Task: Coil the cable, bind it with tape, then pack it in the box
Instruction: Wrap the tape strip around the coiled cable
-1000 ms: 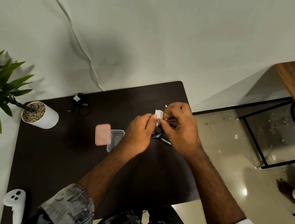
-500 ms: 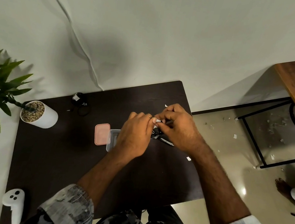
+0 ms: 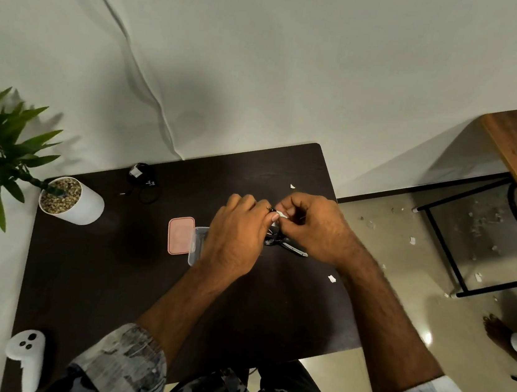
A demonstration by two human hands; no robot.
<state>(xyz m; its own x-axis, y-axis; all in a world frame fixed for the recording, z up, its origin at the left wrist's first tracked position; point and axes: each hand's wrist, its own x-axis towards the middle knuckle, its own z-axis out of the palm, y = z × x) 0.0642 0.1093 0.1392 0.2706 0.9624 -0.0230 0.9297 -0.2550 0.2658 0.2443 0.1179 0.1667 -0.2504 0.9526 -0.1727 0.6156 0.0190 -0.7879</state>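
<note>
Dark brown tabletop (image 3: 104,274), hands meeting at about 1 o'clock from its centre. Left hand (image 3: 234,238) and right hand (image 3: 315,227), fingers curled, pinching small white tape piece (image 3: 281,217) around thin black coiled cable (image 3: 287,244), mostly hidden beneath. Clear plastic box (image 3: 196,243) at 9 o'clock of left hand, partly covered; pink rectangular lid (image 3: 180,235) just beside. White paper scrap (image 3: 332,279) at 5 o'clock.

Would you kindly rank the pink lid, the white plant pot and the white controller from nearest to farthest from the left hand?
From the left hand:
1. Pink lid, just to its left.
2. White plant pot, far left.
3. White controller, at the table's near-left corner.
</note>
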